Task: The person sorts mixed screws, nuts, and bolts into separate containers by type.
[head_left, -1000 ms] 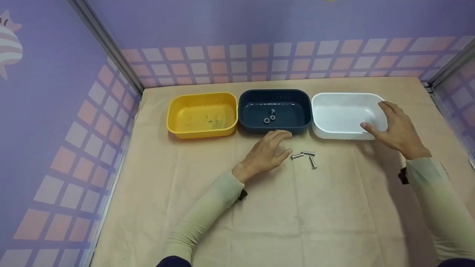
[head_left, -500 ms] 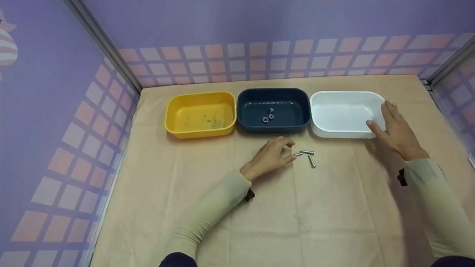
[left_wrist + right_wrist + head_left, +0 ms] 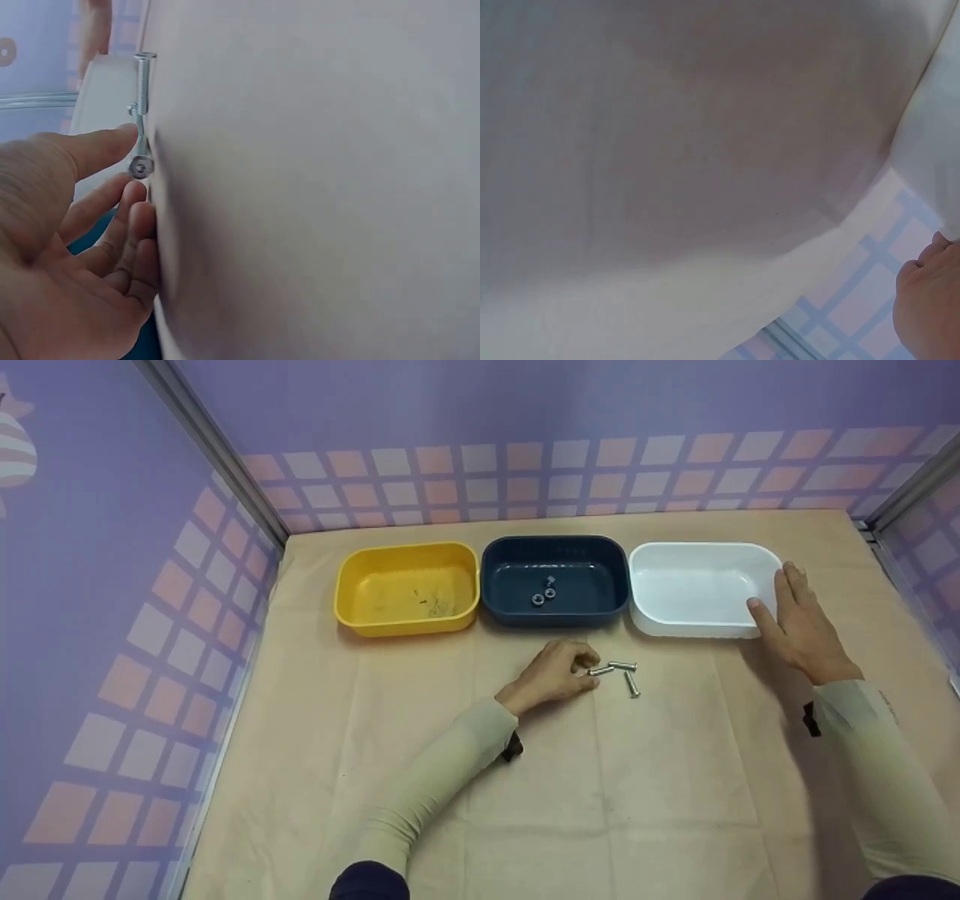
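Note:
My left hand (image 3: 555, 671) is low over the cloth, thumb and index finger parted around the head end of a bolt (image 3: 602, 670). In the left wrist view that bolt's head (image 3: 140, 166) sits between the two fingertips, with a gap visible. A second bolt (image 3: 623, 665) lies against its far end, and a third bolt (image 3: 632, 685) lies just nearer. My right hand (image 3: 806, 634) is at the right end of the white container (image 3: 694, 630), its fingers fairly straight along the outside and its thumb over the front corner. The right wrist view shows only part of this hand.
A dark blue container (image 3: 555, 620) with several small nuts (image 3: 538, 600) stands beside the white one. Left of it is a yellow container (image 3: 409, 628) with dark marks on its floor. Patterned panels (image 3: 450, 405) border the cloth-covered table (image 3: 540, 810).
My left hand has moved right and slightly nearer, bringing its thumb and index finger around the bolt's end. My right hand has shifted slightly outward along the white container's right end.

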### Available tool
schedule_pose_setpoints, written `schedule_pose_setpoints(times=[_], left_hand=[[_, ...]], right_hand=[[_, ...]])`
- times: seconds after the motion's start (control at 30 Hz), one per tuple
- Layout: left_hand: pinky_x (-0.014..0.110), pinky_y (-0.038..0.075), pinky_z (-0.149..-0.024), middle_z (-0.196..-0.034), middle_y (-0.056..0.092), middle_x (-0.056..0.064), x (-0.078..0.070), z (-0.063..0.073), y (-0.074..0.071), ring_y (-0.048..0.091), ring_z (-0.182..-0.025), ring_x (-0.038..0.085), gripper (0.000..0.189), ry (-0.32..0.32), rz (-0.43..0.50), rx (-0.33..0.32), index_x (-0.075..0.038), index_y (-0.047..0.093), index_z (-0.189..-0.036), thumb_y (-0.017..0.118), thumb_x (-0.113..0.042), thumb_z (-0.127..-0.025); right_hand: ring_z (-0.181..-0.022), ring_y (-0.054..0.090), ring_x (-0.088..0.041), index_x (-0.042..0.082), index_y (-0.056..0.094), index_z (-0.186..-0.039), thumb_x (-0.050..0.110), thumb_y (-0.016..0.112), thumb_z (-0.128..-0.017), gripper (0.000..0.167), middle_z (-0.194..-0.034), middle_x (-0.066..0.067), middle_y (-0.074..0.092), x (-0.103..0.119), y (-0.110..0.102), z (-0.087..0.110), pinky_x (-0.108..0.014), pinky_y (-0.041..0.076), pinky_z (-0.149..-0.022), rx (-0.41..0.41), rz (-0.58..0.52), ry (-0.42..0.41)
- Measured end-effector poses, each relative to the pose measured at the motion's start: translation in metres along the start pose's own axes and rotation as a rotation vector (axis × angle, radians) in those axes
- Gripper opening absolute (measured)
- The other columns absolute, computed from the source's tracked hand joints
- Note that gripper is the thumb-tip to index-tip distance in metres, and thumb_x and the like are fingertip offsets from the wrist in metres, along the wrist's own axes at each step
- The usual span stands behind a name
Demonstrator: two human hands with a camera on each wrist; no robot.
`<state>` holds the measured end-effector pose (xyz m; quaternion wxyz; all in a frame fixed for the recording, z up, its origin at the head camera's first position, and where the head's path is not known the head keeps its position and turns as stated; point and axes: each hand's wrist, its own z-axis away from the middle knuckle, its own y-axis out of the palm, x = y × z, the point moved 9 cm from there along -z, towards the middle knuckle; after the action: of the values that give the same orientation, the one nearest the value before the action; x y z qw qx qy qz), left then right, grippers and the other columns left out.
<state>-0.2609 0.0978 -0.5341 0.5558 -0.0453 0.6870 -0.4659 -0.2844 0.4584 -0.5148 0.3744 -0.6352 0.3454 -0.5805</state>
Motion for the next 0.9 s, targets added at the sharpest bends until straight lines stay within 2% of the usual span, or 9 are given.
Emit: schedule_pose_setpoints(times=[0.13,0.27,0.47,0.9], left_hand=[[0.021,0.051,-0.089,-0.109,0.075,0.001,0.0037,-0.0013,0.0013,0.064,-0.098,0.010,0.026,-0.021,-0.026,-0.008,-0.012,0.082,-0.118,0.085,-0.022,-0.094],[0.019,0.049,-0.082,-0.105,0.076,0.000,0.0067,-0.0015,0.0013,0.061,-0.091,0.007,0.025,-0.032,0.000,-0.020,-0.015,0.084,-0.118,0.085,-0.023,-0.094],[0.016,0.048,-0.074,-0.098,0.079,0.000,0.0083,-0.0020,0.0004,0.059,-0.081,0.001,0.020,-0.009,0.023,-0.043,-0.014,0.086,-0.111,0.087,-0.021,-0.092],[0.016,0.047,-0.074,-0.098,0.081,0.000,0.0097,-0.0027,-0.0026,0.059,-0.080,0.001,0.016,0.010,0.033,-0.062,-0.012,0.087,-0.106,0.085,-0.020,-0.093]], right_hand=[[-0.163,-0.009,-0.050,-0.008,-0.003,-0.167,0.054,0.032,-0.113,0.089,-0.177,-0.029,-0.008,0.0011,-0.0011,-0.0017,-0.066,0.000,-0.131,-0.009,0.014,-0.009],[-0.162,-0.007,-0.053,-0.011,-0.001,-0.166,0.051,0.032,-0.113,0.088,-0.176,-0.032,-0.006,0.0014,-0.0026,-0.0026,-0.065,-0.002,-0.132,-0.022,0.007,-0.033],[-0.162,-0.007,-0.054,-0.011,0.000,-0.166,0.049,0.033,-0.113,0.087,-0.175,-0.033,-0.006,0.0003,-0.0013,-0.0021,-0.064,-0.004,-0.132,-0.023,0.000,-0.047],[-0.162,-0.007,-0.054,-0.011,-0.001,-0.166,0.051,0.032,-0.113,0.088,-0.175,-0.033,-0.006,0.0032,-0.0015,-0.0017,-0.063,-0.003,-0.132,-0.007,0.038,-0.047]])
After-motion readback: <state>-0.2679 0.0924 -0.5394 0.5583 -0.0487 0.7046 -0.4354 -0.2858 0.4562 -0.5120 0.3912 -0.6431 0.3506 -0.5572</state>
